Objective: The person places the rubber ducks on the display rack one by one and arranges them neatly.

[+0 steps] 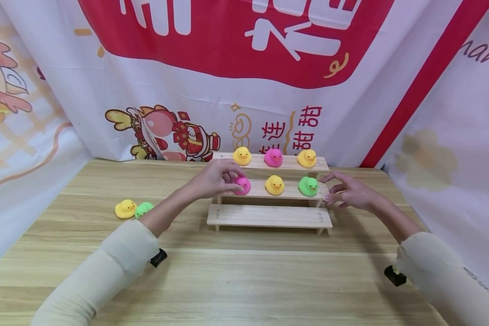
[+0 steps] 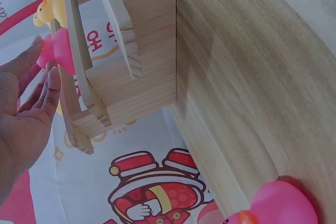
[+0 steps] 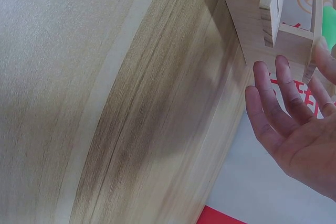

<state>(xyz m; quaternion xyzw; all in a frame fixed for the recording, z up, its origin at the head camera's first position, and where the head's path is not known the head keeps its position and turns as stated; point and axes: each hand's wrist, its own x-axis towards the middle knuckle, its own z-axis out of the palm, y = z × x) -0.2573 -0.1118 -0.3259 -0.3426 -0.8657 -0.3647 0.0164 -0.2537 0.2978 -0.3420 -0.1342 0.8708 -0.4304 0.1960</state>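
Note:
A three-tier wooden stand (image 1: 269, 215) is on the table. At the left end of its middle tier, my left hand (image 1: 215, 179) pinches a pink rubber duck (image 1: 242, 185) between thumb and fingers; the left wrist view shows this pink duck (image 2: 59, 51) at the shelf edge. Beside it on that tier sit a yellow duck (image 1: 275, 185) and a green duck (image 1: 308, 186). My right hand (image 1: 350, 192) is at the right end of the middle tier, fingers spread and lightly bent, with its thumb (image 3: 324, 59) right at the shelf end.
The top tier carries a yellow duck (image 1: 242, 156), a pink duck (image 1: 273, 157) and another yellow duck (image 1: 307, 158). Left on the table are a yellow duck (image 1: 126, 208) and a green duck (image 1: 144, 209), plus a pink duck (image 2: 283, 205). A printed cloth (image 1: 212, 113) hangs behind.

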